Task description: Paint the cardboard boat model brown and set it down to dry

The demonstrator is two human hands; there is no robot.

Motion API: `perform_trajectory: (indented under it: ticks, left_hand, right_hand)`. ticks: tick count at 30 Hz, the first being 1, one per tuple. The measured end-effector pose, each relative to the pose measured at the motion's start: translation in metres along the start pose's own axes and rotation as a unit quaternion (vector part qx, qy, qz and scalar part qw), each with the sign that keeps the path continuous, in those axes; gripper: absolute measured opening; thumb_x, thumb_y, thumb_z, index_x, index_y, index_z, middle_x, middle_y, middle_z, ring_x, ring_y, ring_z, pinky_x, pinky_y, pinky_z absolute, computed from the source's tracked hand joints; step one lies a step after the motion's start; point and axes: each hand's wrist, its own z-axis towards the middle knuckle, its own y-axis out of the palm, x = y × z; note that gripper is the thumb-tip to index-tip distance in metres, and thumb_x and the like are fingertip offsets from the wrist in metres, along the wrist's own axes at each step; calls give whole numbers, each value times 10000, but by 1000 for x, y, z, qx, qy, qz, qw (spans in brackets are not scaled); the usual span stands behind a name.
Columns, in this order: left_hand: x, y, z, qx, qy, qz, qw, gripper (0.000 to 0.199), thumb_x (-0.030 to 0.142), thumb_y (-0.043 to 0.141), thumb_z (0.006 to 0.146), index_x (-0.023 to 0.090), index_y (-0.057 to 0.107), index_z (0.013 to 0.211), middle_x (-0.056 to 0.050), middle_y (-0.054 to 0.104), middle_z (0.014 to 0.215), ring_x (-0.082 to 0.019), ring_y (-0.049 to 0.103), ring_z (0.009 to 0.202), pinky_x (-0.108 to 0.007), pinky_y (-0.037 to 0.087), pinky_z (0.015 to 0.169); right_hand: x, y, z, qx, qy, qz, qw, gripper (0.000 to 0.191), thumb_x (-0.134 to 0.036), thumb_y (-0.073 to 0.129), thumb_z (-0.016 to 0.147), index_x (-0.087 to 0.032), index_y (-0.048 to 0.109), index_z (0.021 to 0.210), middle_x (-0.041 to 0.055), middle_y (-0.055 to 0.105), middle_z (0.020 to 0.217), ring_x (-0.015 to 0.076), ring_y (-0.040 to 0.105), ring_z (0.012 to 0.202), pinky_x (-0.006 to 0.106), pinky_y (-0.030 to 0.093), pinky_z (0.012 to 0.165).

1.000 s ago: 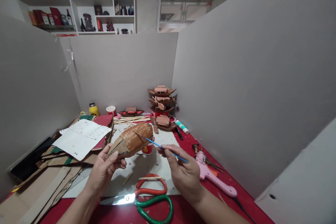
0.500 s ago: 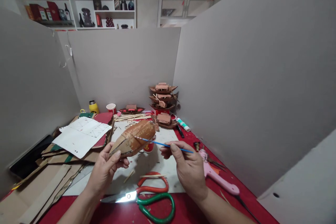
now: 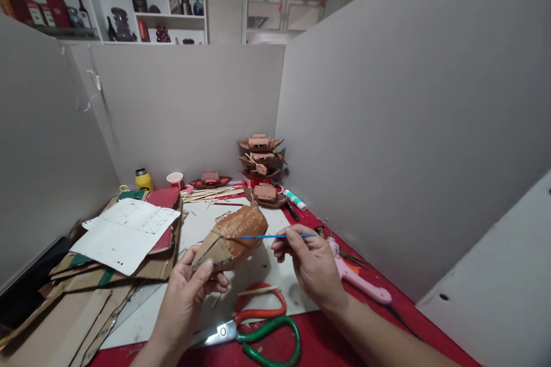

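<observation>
A cardboard boat hull point(image 3: 243, 228) is gripped at its bare tan end by my left hand point(image 3: 196, 284), thumb on top and fingers beneath. Brown paint covers its far part, with patches of cardboard showing through. My right hand point(image 3: 312, 264) pinches a thin blue paintbrush point(image 3: 264, 236) near its rear end. The brush tip meets the hull about where brown paint borders bare cardboard. Beneath the hands lie scissors point(image 3: 269, 341) with one orange and one green handle, their blades partly hidden by my left wrist.
Several finished model boats point(image 3: 259, 142) are stacked at the back. Thin wooden sticks point(image 3: 210, 194), a paper cup point(image 3: 175, 179) and a yellow bottle point(image 3: 143, 180) stand or lie behind. Cardboard and paper sheets point(image 3: 124, 235) pile up at left; a pink glue gun point(image 3: 365, 288) lies right. Grey partitions point(image 3: 185, 109) enclose the table.
The view has shifted slightly to the right. The hull has turned a little in my left hand, and the brush, now nearly level, touches nearer the bare end.
</observation>
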Motion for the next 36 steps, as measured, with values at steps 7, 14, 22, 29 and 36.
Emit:
perform_trajectory:
  ticks: [7,14,22,29,36]
  left_hand:
    - [6,4,1,10,21,3,1000,344,324,807,752,179,579,964,-20,718,767,-137,656,623,-251,546,594]
    - [8,2,0,16,46,32,998,332,295,827,720,184,603,938,-20,717,733,-176,684,653,-278,566,612]
    - [13,0,1,17,39,20,999,371,285,847,694,173,605,952,-29,709,718,-165,664,615,-265,557,585]
    - [22,-1,1,52,21,-56,997,349,208,839,675,164,601,926,-7,680,720,-118,627,560,-207,522,507]
    - [25,-17,10,143,34,-138,979,156,74,685,769,156,622,886,7,676,686,-93,625,506,-182,535,474]
  right_hand:
    - [0,-1,7,43,-7,-5,999,364,-529,752,785,-168,703,765,35,716,592,139,637,489,241,535,472]
    - [-3,4,2,27,1,8,1000,377,-533,746,788,-163,691,741,40,713,595,140,634,485,241,534,455]
    - [-2,-2,12,58,-24,9,998,391,-544,752,774,-157,698,757,39,707,601,136,626,488,230,522,442]
    - [-3,6,3,27,-42,-22,999,382,-532,695,837,-160,692,749,42,720,629,134,630,511,237,529,481]
    - [-12,0,14,64,-81,-51,993,399,-550,717,802,-153,701,764,51,716,620,149,626,504,258,532,464]
